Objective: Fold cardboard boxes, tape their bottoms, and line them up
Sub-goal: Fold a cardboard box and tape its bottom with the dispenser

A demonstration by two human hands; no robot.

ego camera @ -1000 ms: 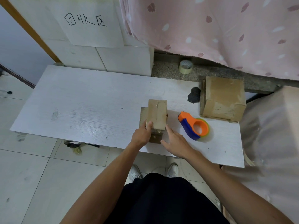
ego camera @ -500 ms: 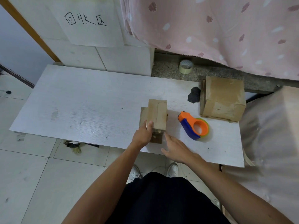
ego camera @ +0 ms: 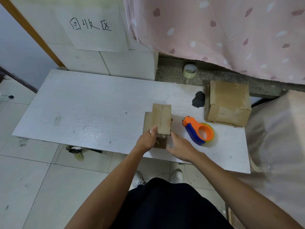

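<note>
Cardboard box (ego camera: 162, 116), taped, contents hidden; left grip (ego camera: 146, 142) holds its near end.

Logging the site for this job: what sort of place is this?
Probably a makeshift home packing corner: a white board serving as table over tiled floor, a pink curtain, a handwritten paper sign.

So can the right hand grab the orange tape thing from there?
Probably yes. The right hand is open beside the small box, and the orange tape dispenser lies to its right on the table, with only bare tabletop between them.
</note>
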